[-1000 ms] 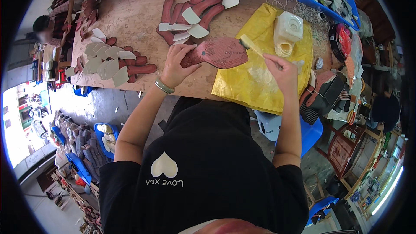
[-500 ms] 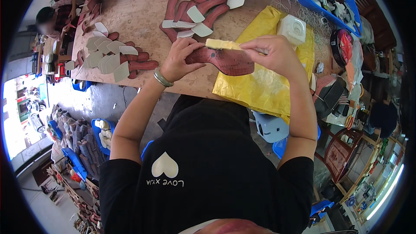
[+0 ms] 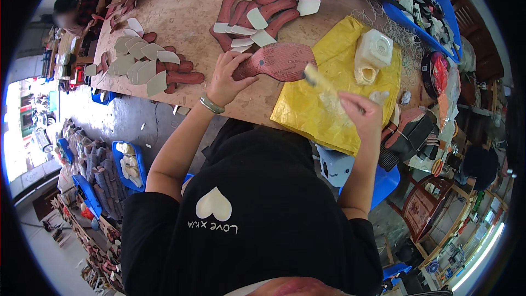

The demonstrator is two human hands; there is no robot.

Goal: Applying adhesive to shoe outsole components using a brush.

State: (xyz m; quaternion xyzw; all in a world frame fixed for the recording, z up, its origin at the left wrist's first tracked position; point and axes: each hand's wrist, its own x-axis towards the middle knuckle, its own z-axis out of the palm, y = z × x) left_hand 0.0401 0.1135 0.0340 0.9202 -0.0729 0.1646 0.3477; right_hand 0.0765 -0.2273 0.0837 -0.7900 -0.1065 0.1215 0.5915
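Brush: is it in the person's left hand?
No, the right hand holds the brush, while the left hand grips the red sole.

Left hand curled (right hand too).

The brown worktop was strewn with two clusters of reddish soles overlaid by pale flat pieces, while its right part was covered by a yellow sheet, beside which tangled pale string was heaped.

Sole in left hand, before pile, left of container on sheet
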